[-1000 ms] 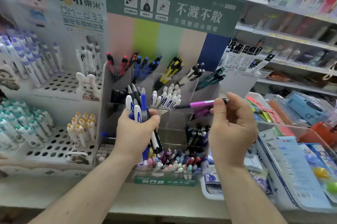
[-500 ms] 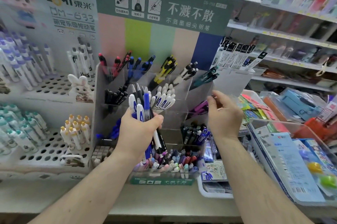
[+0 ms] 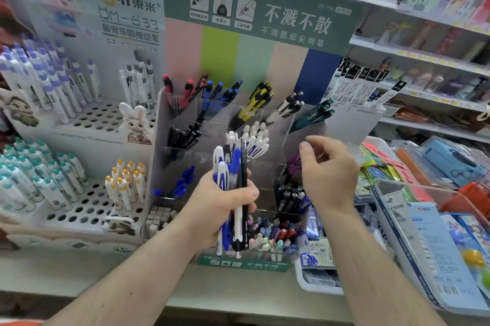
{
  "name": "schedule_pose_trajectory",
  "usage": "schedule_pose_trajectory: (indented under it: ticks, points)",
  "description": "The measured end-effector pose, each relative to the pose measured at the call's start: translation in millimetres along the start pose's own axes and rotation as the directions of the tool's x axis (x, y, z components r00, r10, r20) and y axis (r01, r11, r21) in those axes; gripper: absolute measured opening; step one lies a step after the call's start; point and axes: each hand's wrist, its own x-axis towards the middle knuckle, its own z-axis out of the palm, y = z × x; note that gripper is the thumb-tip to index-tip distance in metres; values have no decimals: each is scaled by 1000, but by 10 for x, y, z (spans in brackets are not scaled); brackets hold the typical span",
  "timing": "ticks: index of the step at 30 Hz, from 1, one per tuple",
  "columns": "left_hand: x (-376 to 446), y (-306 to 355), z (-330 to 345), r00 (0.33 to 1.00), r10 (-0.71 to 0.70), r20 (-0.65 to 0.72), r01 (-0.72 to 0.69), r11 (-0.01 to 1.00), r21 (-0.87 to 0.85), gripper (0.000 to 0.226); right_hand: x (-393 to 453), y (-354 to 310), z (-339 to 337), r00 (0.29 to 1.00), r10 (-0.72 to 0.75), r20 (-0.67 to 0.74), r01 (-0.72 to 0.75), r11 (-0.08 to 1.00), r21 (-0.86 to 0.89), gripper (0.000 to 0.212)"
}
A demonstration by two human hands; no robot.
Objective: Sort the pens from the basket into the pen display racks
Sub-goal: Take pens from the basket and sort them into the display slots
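Our left hand clamps a bundle of pens before the clear acrylic rack. Our right hand, at three o'clock of it, hangs loosely open and holds nothing. The pens look light, stiff and slick, so we judge that each is best pinched at mid-barrel.

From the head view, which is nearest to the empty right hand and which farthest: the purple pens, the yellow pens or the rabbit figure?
From the right hand, by image position:
1. Purple pens, in the clear compartment just left of the fingers.
2. Yellow pens, in the top row, up and left.
3. Rabbit figure, on the white rack far left.
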Motion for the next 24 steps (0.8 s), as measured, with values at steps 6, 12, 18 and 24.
schedule_pose_trajectory:
  ticks: [6,12,18,24]
  points:
    - [-84,34,-66,973,-26,228,54,992,-118,17,-336,-561,-99,712,164,683,-476,827,298,10]
    - [-128,-12,-180,971,-36,238,68,989,-131,17,-474,-591,55,726,190,661,-475,834,281,5]
    - [-147,-69,-205,993,1,115,2,1000,-21,14,-579,-660,163,819,133,559,-232,966,111,14]
    - [-161,-63,-309,999,-36,-3,35,991,-130,17,-498,-694,252,746,301,594,-600,690,404,19]
